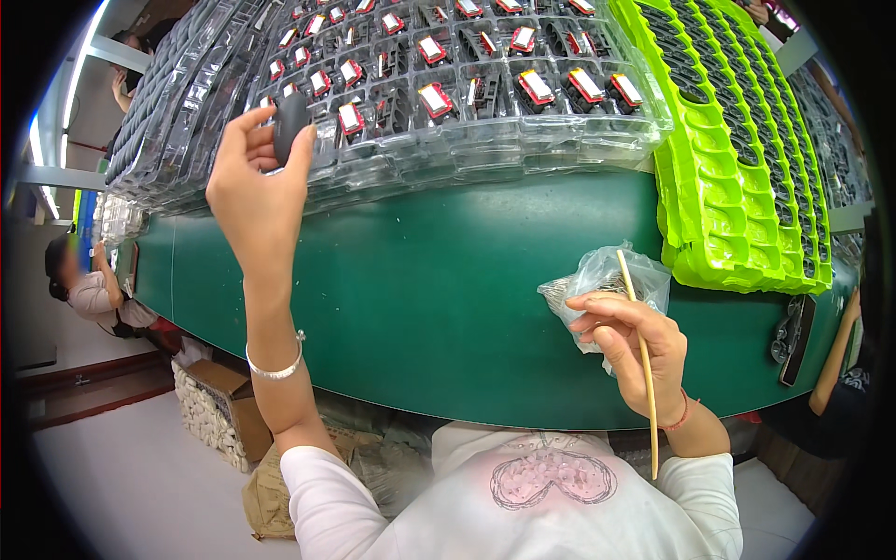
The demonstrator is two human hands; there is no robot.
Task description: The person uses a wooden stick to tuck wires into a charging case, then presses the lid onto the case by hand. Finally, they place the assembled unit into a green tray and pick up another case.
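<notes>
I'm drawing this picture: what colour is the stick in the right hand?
The stick is pale yellow, seen best in the head view.

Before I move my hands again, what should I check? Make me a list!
1. Left hand pinching the dark oval piece: ok.
2. Dark piece not touching the clear trays: cannot tell, they overlap in this view.
3. Right hand holding the wooden stick: ok.
4. Stick's top end away from the plastic bag: cannot tell, it crosses in front of it.
5. Both hands away from the bright green tray: ok.
</notes>
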